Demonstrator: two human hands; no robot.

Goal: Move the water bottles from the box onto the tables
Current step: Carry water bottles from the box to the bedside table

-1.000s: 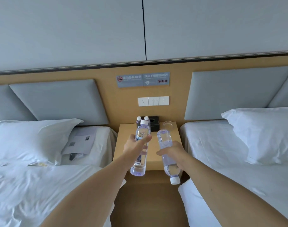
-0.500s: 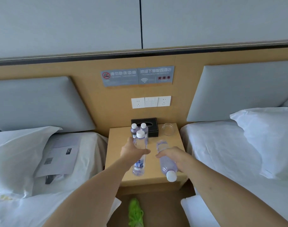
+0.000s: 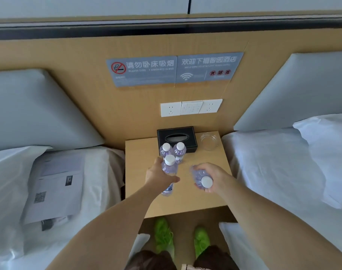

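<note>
My left hand (image 3: 158,175) grips a clear water bottle (image 3: 169,168) with a white cap, upright over the wooden bedside table (image 3: 195,201). My right hand (image 3: 213,177) grips a second bottle (image 3: 202,179), tipped so its white cap points toward me. Two more capped bottles (image 3: 174,150) stand on the table just behind my left hand, in front of a black tissue box (image 3: 177,136). No box of bottles is in view.
A clear glass dish (image 3: 208,142) sits at the table's back right corner. White beds flank the table, the left one (image 3: 55,188) with papers on it, the right one (image 3: 279,172) with a pillow. Wall sockets (image 3: 191,107) are above. My green shoes (image 3: 182,240) stand below the table edge.
I have stepped closer and look more steeply down. Both hands with their bottles are now over the table, and the right bottle's cap has turned toward me.
</note>
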